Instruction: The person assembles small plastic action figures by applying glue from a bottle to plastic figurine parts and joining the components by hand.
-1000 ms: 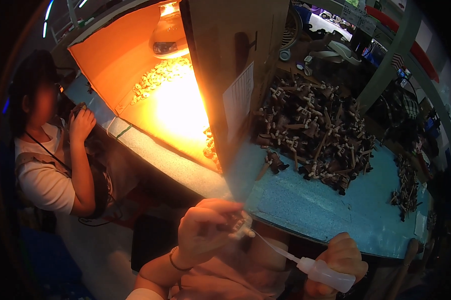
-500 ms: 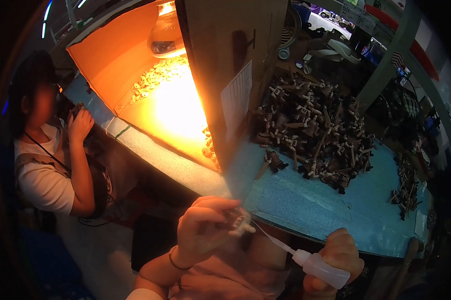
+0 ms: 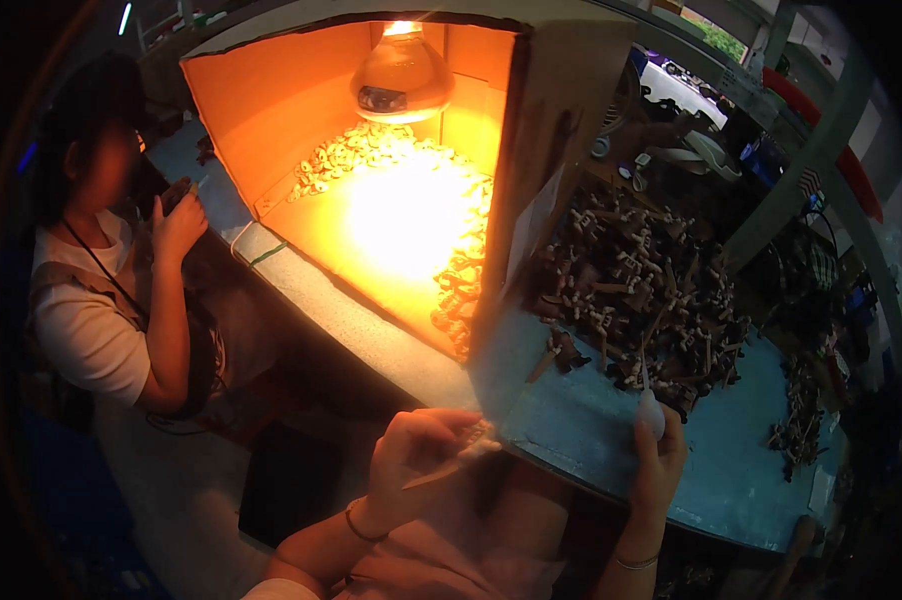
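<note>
My left hand [image 3: 416, 455], at the lower middle, pinches a small pale figurine [image 3: 479, 440] between thumb and fingertips. A thin brown strip sticks out from under these fingers; whether it belongs to the figurine I cannot tell. Over the edge of the blue table my right hand [image 3: 661, 455] is wrapped around a white squeeze bottle [image 3: 652, 412], its narrow nozzle pointing up. The two hands are well apart. Beyond the bottle lies a big heap of small brown and cream figurines [image 3: 631, 280] with flat brown strips among them.
A cardboard box [image 3: 261, 120] with a glowing lamp [image 3: 401, 85] shelters a pile of small pieces [image 3: 336, 155] at the back. Another person [image 3: 111, 310] works at the left. A smaller figurine heap [image 3: 799, 420] lies right on the blue table [image 3: 591, 440]; a metal post [image 3: 801, 150] rises behind.
The bottle has swung from pointing at the figurine to pointing up, as my right hand moved away from it. The figurine is turned in my left hand. The view has shifted left.
</note>
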Action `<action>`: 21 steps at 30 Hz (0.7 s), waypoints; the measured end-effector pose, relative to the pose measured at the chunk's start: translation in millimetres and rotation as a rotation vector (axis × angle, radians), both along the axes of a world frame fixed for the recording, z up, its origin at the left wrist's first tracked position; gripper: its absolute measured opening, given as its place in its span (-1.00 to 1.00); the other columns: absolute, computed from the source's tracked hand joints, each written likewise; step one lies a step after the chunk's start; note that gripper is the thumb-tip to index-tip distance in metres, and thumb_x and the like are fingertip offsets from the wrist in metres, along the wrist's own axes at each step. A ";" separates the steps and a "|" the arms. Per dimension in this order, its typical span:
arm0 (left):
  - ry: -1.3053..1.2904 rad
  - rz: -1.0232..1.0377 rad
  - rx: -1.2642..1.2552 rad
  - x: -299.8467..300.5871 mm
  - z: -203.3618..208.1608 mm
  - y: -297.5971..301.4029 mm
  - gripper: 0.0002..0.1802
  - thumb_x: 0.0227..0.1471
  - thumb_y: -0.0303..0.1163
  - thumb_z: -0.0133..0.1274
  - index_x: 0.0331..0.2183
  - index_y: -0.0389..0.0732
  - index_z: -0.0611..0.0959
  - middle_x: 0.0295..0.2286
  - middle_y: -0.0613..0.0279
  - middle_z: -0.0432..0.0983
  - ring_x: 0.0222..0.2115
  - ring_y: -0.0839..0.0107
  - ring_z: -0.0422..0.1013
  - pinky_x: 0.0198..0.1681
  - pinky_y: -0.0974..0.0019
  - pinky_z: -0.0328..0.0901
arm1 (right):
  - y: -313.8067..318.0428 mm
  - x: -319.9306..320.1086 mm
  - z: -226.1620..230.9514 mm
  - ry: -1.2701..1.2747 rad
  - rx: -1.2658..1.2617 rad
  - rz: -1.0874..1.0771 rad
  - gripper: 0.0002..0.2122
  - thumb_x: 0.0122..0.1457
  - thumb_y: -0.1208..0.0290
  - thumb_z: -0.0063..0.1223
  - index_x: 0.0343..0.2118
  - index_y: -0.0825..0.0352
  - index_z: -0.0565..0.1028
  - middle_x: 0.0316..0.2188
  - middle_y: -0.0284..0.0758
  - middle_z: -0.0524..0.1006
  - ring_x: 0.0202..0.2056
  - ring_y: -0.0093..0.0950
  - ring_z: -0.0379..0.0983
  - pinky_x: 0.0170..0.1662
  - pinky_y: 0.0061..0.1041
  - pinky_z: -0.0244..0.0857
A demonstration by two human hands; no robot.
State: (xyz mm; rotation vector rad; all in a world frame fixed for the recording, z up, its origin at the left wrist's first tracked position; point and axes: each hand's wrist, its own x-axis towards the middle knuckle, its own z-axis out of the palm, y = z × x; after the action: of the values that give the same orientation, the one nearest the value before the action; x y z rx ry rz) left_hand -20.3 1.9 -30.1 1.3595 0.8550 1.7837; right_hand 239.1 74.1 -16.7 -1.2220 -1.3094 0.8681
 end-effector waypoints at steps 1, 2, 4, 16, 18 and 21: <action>-0.029 0.020 -0.011 1.7 1.0 -0.1 -0.68 -0.12 -0.66 0.11 -0.31 -0.28 0.34 -0.18 -0.08 0.40 -0.24 0.37 0.43 -0.22 0.38 0.37 | 1.5 -0.1 -2.7 0.027 -0.024 -0.038 -0.82 0.04 0.47 0.06 -0.30 0.41 0.40 -0.36 -0.35 0.40 -0.31 -0.56 0.30 -0.19 -0.55 0.21; -0.038 0.033 -0.003 -0.4 0.2 -1.5 -0.68 -0.12 -0.66 0.11 -0.31 -0.28 0.34 -0.18 -0.08 0.40 -0.24 0.37 0.43 -0.22 0.38 0.37 | 2.7 1.1 -4.3 0.019 -0.016 -0.025 -0.82 0.04 0.47 0.06 -0.30 0.41 0.40 -0.36 -0.35 0.40 -0.31 -0.56 0.30 -0.19 -0.55 0.21; 0.002 0.017 -0.047 -6.0 -0.9 -5.3 -0.64 -0.13 -0.69 0.10 -0.31 -0.22 0.30 -0.20 -0.10 0.37 -0.23 0.36 0.40 -0.13 0.35 0.31 | 5.1 4.4 -7.8 -0.282 -0.045 -0.099 -0.79 0.01 0.49 0.08 -0.28 0.41 0.40 -0.30 -0.32 0.36 -0.32 -0.52 0.29 -0.22 -0.51 0.21; -0.198 0.160 0.000 -36.3 -10.4 -13.7 -0.64 -0.12 -0.66 0.10 -0.29 -0.22 0.31 -0.23 -0.03 0.39 -0.23 0.38 0.40 -0.12 0.36 0.32 | -44.7 -81.0 35.6 -0.834 0.608 0.215 -0.73 -0.04 0.51 0.07 -0.22 0.37 0.38 -0.27 -0.22 0.40 -0.23 -0.31 0.33 -0.20 -0.33 0.18; -0.167 0.208 0.013 -42.2 -4.6 -16.2 -0.71 -0.04 -0.62 0.05 -0.29 -0.23 0.30 -0.29 -0.01 0.44 -0.25 0.37 0.41 -0.18 0.35 0.35 | -30.2 -143.4 41.9 -0.935 0.719 0.432 -0.77 -0.04 0.49 0.00 -0.26 0.35 0.41 -0.30 -0.23 0.44 -0.21 -0.33 0.35 -0.20 -0.38 0.19; -0.153 0.321 -0.032 -56.6 -1.8 -22.8 -0.68 -0.06 -0.63 0.08 -0.28 -0.24 0.31 -0.28 -0.01 0.44 -0.25 0.39 0.41 -0.18 0.37 0.35 | 1.4 -203.3 22.8 -1.222 0.857 0.477 -0.76 -0.02 0.42 -0.11 -0.27 0.38 0.43 -0.38 -0.25 0.45 -0.17 -0.37 0.32 -0.11 -0.42 0.11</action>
State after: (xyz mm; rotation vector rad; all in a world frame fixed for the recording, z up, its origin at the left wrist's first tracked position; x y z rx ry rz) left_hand -76.9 -20.9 -31.9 1.0937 1.0580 2.0767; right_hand 35.8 75.5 6.1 -0.6638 -2.6316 -0.3357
